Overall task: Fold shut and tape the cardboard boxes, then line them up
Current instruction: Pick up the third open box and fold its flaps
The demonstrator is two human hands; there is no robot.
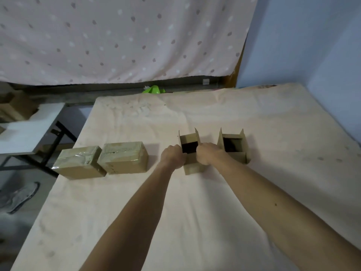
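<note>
1. Two bare forearms reach in from the lower edge across the table [175, 222], which is covered in a peach cloth.
2. The left hand [172, 156] and right hand [210, 154] meet at the middle box [194, 167], an open cardboard box standing upright a little right of the table's centre. Each hand is curled round one side of its top edge, left hand on the left and right hand on the right, so both grasp it. The fingertips themselves are hidden.
3. The two long side flaps of the middle box stand up and its inside is dark.
4. Just beside it on the right stands the second open box [239, 156], flaps up. Whether the right wrist touches it cannot be told.
5. Left of the hands lie two closed boxes side by side, the taped box [124, 157] and, nearest the table's left edge, the outer taped box [79, 165]. Both are glossy with clear tape.
6. At the far edge of the table a green object [154, 89] pokes up.
7. Beyond, a white side table [25, 132] stands to the left, a dotted curtain [117, 36] hangs behind, and a blue wall [312, 45] closes the right.
</note>
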